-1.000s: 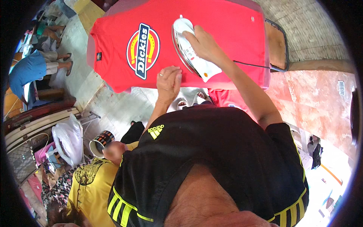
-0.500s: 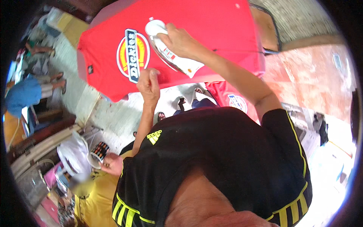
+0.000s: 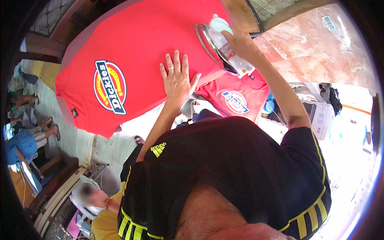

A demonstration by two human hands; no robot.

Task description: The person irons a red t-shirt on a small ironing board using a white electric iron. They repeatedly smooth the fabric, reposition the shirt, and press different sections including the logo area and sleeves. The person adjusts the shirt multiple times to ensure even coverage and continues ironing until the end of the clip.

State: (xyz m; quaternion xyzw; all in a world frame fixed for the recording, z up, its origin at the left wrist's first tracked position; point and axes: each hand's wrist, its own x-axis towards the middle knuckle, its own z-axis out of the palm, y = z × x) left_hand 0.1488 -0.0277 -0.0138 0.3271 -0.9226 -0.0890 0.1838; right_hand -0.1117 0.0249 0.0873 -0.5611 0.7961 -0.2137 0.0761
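Note:
A red T-shirt point(image 3: 148, 44) with a round printed emblem point(image 3: 110, 86) lies spread on the board, its collar toward the left. My left hand point(image 3: 177, 80) rests flat on the cloth right of the emblem, fingers spread. At the right end of the shirt, my right hand point(image 3: 243, 43) grips a white iron point(image 3: 227, 51) by its handle. The iron's shiny metal edge faces left; I cannot tell whether its plate touches the cloth. Below the iron, close to my body, hangs a second red T-shirt point(image 3: 250, 90) with a similar emblem.
A pinkish stone-patterned surface point(image 3: 304, 44) lies to the right, with a white machine point(image 3: 321, 120) nearer me. A person in yellow point(image 3: 106, 222) is at the lower left. Another person in blue point(image 3: 22, 146) is farther left, by a wooden bench.
My right hand has carried the iron rightward, away from the emblem. My left hand has gone from loosely curled near the emblem to lying flat on the shirt. The view has shifted too.

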